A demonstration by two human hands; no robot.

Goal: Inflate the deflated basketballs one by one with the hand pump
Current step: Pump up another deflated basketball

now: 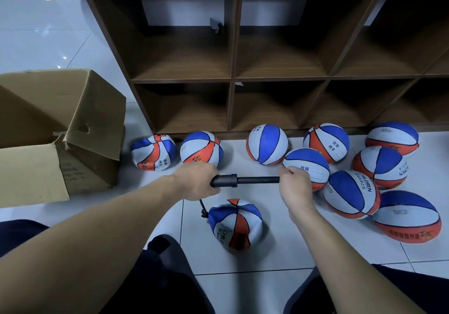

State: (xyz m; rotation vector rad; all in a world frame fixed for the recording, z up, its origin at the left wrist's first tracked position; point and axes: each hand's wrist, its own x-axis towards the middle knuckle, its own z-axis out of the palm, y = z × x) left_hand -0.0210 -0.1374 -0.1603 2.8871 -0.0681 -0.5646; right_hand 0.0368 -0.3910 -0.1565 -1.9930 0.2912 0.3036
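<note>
A dark wooden shelf unit [232, 78] of open cubbies stands on the white tiled floor [274, 248], well beyond the fingers. Left of the left hand sits an open cardboard box [60, 129]. Just past the fingertips a row of red, white and blue basketballs [267, 144] lines the foot of the shelf, and more lie clustered beyond the right hand; the two leftmost in the row look crumpled and soft. Below and between the two hands, on the floor, lies a deflated basketball [234, 223], creased, with a thin black hose [202, 208] running from its left side up toward the left hand. The left hand [194, 180] has its fingers curled around the barrel of the black hand pump [243, 180], held level; the right hand [295, 185] grips the rod's far end, the handle hidden in its closed fingers
</note>
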